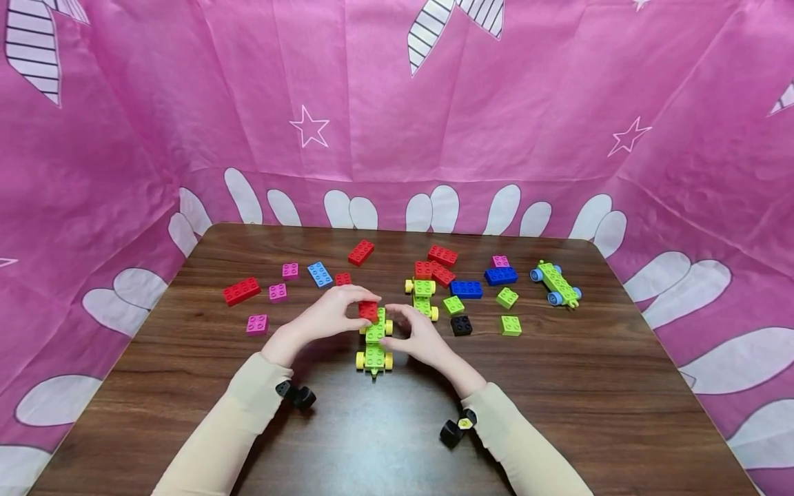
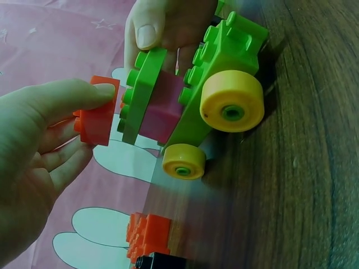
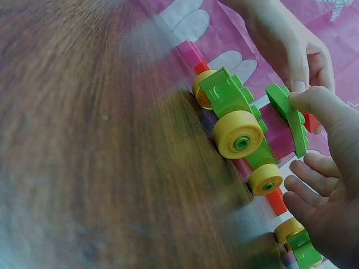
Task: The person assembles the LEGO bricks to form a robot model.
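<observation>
My left hand [image 1: 329,313] pinches a red toy brick [image 2: 101,112] between thumb and fingers. The brick is just beside the studs of a green plate [image 2: 143,95], with a narrow gap showing in the left wrist view. That plate sits on a pink brick [image 2: 162,106], which stands on a green car base [image 1: 375,357] with yellow wheels [image 2: 231,101]. Around the plate's right side is my right hand [image 1: 424,337], its thumb at one end of the plate. In the right wrist view its other fingers are loosely bent and apart from the thumb.
Behind the hands stands a second green car [image 1: 423,296] with yellow wheels. A green car base [image 1: 557,282] with blue wheels lies at the right. Loose bricks are scattered around, including a red one [image 1: 242,291], a blue one [image 1: 466,289] and a black one [image 1: 462,325].
</observation>
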`<state>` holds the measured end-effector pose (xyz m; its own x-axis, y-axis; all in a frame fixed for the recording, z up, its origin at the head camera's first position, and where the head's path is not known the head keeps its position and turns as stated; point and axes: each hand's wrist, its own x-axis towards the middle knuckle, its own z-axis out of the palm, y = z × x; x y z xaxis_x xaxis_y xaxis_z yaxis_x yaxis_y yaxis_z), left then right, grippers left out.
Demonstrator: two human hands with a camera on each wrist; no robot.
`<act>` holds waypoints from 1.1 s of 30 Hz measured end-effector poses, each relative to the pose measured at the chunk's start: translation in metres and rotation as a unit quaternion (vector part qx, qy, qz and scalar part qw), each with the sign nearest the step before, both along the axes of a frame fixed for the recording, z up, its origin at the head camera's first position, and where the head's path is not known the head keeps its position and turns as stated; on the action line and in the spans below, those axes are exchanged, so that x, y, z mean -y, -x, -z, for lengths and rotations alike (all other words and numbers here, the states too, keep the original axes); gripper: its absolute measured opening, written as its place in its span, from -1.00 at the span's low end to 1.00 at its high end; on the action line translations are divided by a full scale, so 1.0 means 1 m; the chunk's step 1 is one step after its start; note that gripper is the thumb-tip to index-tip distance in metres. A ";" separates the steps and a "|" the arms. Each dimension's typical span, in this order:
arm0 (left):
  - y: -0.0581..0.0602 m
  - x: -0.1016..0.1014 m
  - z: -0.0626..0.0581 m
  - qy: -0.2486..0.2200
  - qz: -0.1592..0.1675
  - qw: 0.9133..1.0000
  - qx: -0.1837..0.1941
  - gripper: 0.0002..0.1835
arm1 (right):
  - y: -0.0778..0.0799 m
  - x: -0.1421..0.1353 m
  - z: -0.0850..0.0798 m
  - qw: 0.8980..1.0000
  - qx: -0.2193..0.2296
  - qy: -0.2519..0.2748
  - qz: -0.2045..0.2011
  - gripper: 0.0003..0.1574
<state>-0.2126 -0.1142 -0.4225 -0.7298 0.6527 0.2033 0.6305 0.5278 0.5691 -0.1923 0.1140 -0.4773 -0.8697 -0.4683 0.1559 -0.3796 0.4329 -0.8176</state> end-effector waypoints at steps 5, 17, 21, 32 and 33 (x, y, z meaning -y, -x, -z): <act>0.000 -0.003 0.001 -0.002 0.004 1.000 0.008 -0.55 | 0.000 0.000 0.000 1.000 -0.002 -0.002 -0.002 -0.27; 0.002 -0.005 0.004 -0.006 0.000 1.000 0.024 -0.50 | -0.002 0.000 -0.002 1.000 0.016 0.001 -0.004 -0.25; 0.003 -0.005 0.006 -0.014 -0.001 0.999 0.031 -0.48 | -0.002 0.000 -0.002 1.000 0.020 -0.003 -0.002 -0.25; 0.004 -0.004 0.007 -0.030 -0.004 0.999 0.024 -0.47 | -0.001 0.000 -0.004 1.000 0.025 -0.002 -0.007 -0.24; 0.004 -0.005 0.007 -0.031 -0.008 0.999 0.028 -0.47 | 0.000 0.000 -0.003 1.000 0.025 -0.002 -0.007 -0.24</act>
